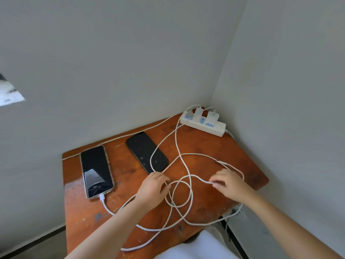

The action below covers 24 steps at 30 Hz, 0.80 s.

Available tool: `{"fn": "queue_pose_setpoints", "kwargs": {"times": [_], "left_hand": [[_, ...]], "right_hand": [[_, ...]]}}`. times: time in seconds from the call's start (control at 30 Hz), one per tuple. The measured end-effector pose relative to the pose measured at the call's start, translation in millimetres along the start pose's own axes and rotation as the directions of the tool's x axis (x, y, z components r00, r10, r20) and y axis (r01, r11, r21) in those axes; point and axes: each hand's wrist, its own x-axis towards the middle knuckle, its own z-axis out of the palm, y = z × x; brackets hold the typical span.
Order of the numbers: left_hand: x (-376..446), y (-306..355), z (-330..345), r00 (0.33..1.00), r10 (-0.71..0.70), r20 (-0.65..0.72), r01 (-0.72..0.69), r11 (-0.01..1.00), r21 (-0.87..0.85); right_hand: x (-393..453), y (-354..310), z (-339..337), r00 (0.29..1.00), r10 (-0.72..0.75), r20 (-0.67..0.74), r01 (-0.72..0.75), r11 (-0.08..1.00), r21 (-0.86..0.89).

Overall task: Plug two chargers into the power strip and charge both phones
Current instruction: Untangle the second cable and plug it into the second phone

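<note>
Head view shows your work surface, a worn wooden table (205,146) set into a corner of two grey walls. At the far right corner lies the white power strip (204,124), with two white chargers seated in it: the rear charger (198,111) and the front charger (212,115).

The left phone (96,171), in a clear case, lies screen up near the table's left edge, with a white cable plug (102,197) inserted in its near end. The right phone (147,152), dark and caseless, lies screen up just beside it, tilted, with a loop of white cable (190,186) crossing its lower right corner. No cable enters it.

Your left hand (154,187) rests on the table at the near end of the right phone, fingers curled over a cable strand; whether they grip it or only press it cannot be told. Your right hand (228,184) pinches the cable between thumb and fingertips, lifting that run slightly. The loose connector (221,162) lies on the table just beyond your right hand, apart from both phones.
</note>
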Motion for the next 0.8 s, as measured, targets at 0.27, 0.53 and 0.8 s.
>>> {"fn": "queue_pose_setpoints", "kwargs": {"times": [0.27,0.53,0.8], "left_hand": [[12,6,9,0.997,-0.056,0.056,0.048,0.991,0.128],[24,12,2,0.975,-0.223,-0.013,0.218,0.960,-0.174],[-6,-12,-33,0.985,-0.172,-0.027,0.161,0.960,-0.230]], "right_hand": [[12,-9,29,0.977,0.028,-0.209,-0.047,0.995,-0.085],[30,-15,35,0.978,0.111,-0.176,-0.102,0.993,0.059],[81,-70,40,0.977,0.157,-0.142,-0.147,0.986,0.079]]}}
